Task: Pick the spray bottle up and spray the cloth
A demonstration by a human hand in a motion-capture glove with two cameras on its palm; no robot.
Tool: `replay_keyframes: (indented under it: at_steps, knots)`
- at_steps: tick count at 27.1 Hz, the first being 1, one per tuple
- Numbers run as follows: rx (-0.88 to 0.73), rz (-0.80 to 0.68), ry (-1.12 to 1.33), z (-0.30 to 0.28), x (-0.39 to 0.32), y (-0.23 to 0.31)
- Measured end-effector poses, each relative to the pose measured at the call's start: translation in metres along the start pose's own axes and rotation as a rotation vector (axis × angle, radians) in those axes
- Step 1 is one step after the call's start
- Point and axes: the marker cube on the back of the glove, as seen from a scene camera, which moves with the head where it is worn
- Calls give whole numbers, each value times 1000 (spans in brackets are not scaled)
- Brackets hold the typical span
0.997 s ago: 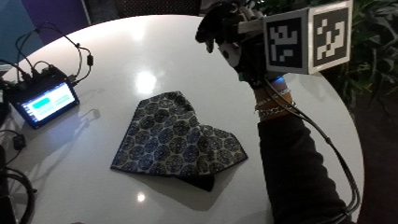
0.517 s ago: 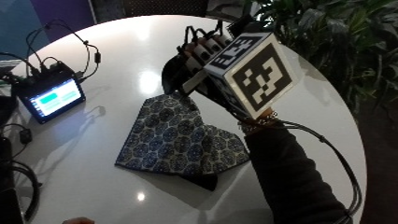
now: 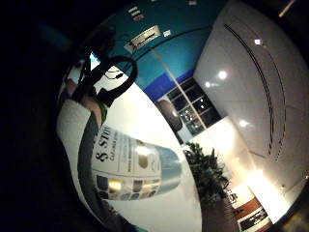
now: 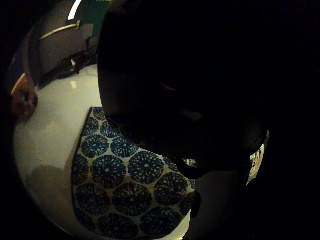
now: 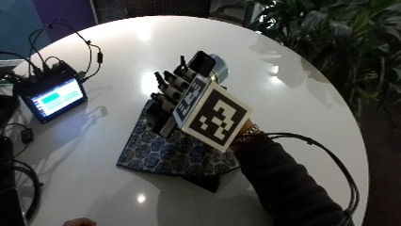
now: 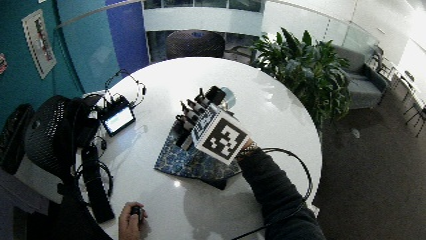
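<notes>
Gloved hand [image 5: 179,96] grips the spray bottle [image 5: 216,70] up over the patterned cloth [image 5: 169,150], mid-tabletop [image 5: 300,103], small screen [image 5: 53,96] by the left edge

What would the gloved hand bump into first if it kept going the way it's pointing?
Probably the patterned cloth: the gloved right hand, holding the spray bottle, faces down over it. The gap between them is unclear.

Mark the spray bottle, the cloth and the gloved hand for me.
spray bottle [image 3: 135,166]: little finger side palm view, on its printed label.
cloth [image 5: 181,153]: outside view, on its patterned middle, near the wrist.
gloved right hand [image 5: 179,96]: outside view, on the back of the fingers.
</notes>
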Motion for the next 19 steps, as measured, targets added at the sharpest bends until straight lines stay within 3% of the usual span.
replay_keyframes:
  at_steps: [11,19]
  knots:
    - [-3,42,-41,4,-7,5]
    - [42,396,-276,-8,3,-9]
